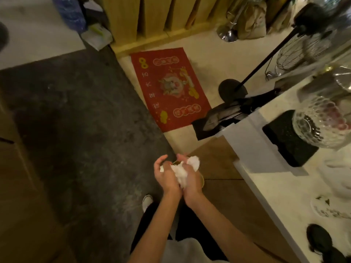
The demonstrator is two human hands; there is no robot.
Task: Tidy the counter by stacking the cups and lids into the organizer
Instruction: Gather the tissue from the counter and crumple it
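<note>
- Both hands low over the floor, pressed together around a wad of white tissue [181, 170].
- Left hand [167, 175]: fingers [158, 164] curled loosely, cupping the tissue from the left; thumb up near the top of the wad.
- Right hand [190, 180]: fingers wrapped round the tissue from the right, crumpled paper bulging out above the fingertips.
- Under the right palm, a bit of brownish rim [202, 180] peeking out, maybe a cup, too hidden to tell.
- Right of the fingers, well apart: white counter [281, 186] with a black box [284, 141], a dimpled glass jar [322, 122] and flat printed lids [322, 207] nearer the body.
- Beyond the fingertips: red mat [171, 88] on the pale floor.
- Left of the fingers: dark grey rug [76, 120].
</note>
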